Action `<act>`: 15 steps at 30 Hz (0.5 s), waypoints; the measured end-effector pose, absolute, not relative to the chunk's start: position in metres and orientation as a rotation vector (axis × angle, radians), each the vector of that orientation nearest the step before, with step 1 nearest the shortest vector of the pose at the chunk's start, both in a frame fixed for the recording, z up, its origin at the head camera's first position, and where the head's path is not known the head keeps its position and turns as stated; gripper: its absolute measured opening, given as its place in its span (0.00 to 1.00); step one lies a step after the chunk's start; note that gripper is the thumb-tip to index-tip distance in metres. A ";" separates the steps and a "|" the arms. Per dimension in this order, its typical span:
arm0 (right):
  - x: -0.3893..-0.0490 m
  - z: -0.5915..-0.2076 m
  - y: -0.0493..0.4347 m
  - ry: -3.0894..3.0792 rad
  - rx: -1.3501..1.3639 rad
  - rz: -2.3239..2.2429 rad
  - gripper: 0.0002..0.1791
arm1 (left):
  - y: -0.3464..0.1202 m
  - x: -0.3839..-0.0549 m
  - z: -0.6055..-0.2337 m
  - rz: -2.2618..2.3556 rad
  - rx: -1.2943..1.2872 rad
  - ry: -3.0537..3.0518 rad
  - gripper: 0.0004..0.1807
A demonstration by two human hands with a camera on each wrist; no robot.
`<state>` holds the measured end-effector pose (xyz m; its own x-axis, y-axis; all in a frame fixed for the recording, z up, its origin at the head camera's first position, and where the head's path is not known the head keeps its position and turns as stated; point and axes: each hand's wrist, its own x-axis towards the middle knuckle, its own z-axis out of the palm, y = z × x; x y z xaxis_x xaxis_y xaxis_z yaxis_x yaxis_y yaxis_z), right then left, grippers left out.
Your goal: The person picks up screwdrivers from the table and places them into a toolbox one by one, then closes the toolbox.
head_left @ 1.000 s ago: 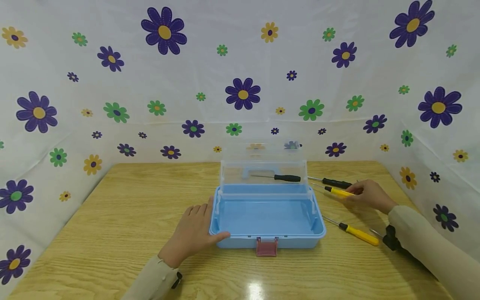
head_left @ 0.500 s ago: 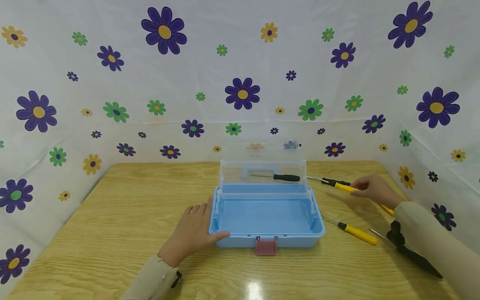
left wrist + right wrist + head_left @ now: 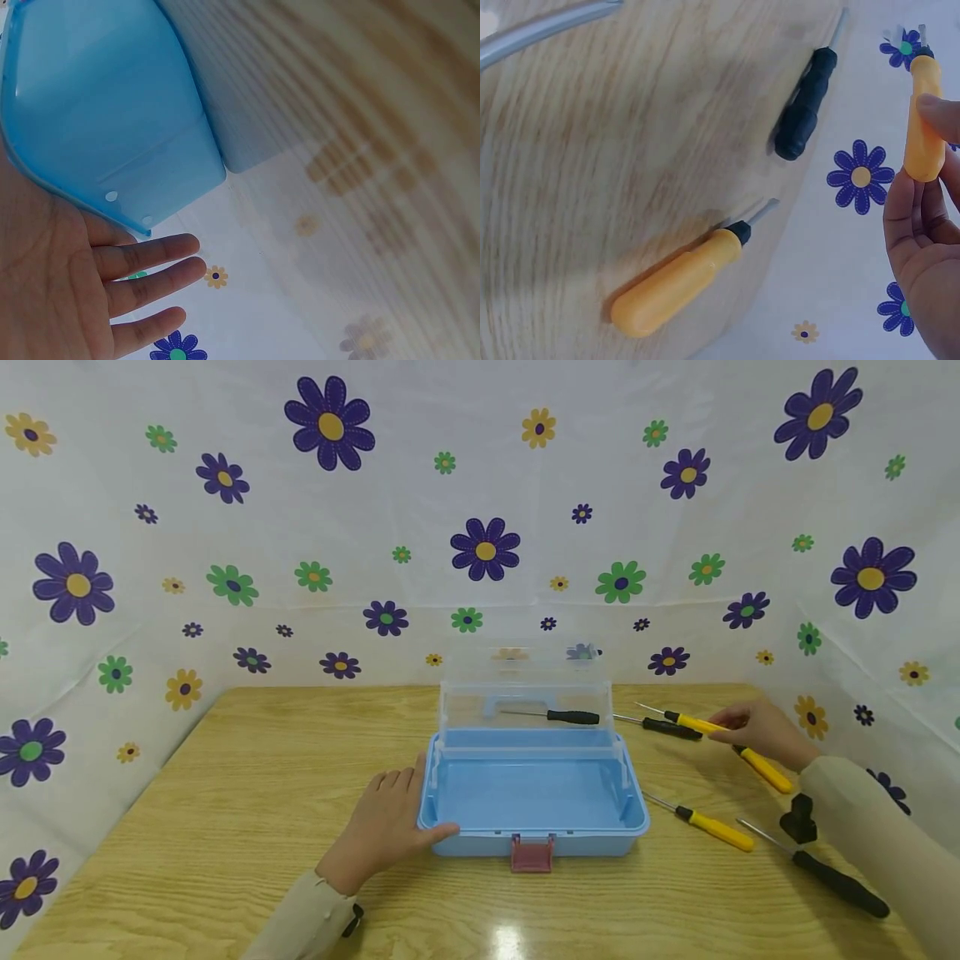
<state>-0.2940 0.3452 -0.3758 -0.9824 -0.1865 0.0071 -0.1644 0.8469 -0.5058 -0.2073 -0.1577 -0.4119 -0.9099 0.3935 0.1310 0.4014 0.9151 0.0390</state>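
Note:
In the head view my right hand [image 3: 768,733] pinches a screwdriver with a yellow handle [image 3: 693,723], its shaft pointing left, at the table's back right. The right wrist view shows the thumb on that yellow handle [image 3: 924,139]. My left hand [image 3: 382,827] rests against the left side of a light blue toolbox [image 3: 480,843], thumb over the front left corner. From the left wrist, the fingers [image 3: 154,285] look straight beside the blue wall [image 3: 97,90]. The toolbox's clear lid [image 3: 525,697] stands raised at the back, and its pink latch [image 3: 532,854] hangs down in front.
Right of the toolbox lie a black screwdriver [image 3: 671,728], two yellow screwdrivers, one [image 3: 763,770] below my right hand and one [image 3: 720,830] nearer, and a larger black one [image 3: 840,883]. Another black screwdriver [image 3: 573,717] shows through the clear lid. Flowered cloth [image 3: 300,527] surrounds the table.
My right hand has moved right and slightly back with the yellow screwdriver, uncovering another yellow one below it. The left hand and toolbox stay put.

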 end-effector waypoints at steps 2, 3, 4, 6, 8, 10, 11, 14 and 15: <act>-0.293 -0.372 0.345 2.987 -0.282 -0.809 0.17 | -0.158 -0.208 -0.412 -0.097 -0.618 -2.952 0.58; -0.292 -0.370 0.344 2.992 -0.281 -0.811 0.17 | -0.158 -0.208 -0.411 -0.097 -0.618 -2.951 0.58; -0.291 -0.368 0.344 2.998 -0.284 -0.814 0.17 | -0.158 -0.208 -0.411 -0.097 -0.619 -2.950 0.58; -0.290 -0.363 0.343 2.999 -0.267 -0.818 0.19 | -0.158 -0.208 -0.411 -0.098 -0.621 -2.947 0.58; -0.289 -0.358 0.343 2.995 -0.249 -0.824 0.20 | -0.158 -0.208 -0.412 -0.095 -0.623 -2.942 0.58; -0.287 -0.352 0.343 2.990 -0.233 -0.821 0.21 | -0.158 -0.208 -0.413 -0.090 -0.622 -2.939 0.58; -0.287 -0.350 0.343 2.987 -0.221 -0.817 0.22 | -0.158 -0.208 -0.413 -0.089 -0.622 -2.938 0.58; -0.285 -0.344 0.343 2.988 -0.227 -0.832 0.22 | -0.158 -0.208 -0.414 -0.089 -0.623 -2.933 0.58; -0.285 -0.343 0.344 2.991 -0.230 -0.840 0.21 | -0.158 -0.208 -0.414 -0.091 -0.622 -2.933 0.58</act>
<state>-0.2847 0.3437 -0.3426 -0.9887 -0.1490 0.0143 -0.1347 0.8437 -0.5196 -0.2080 -0.1583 -0.4144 -0.9045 0.3990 0.1508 0.4076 0.9127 0.0299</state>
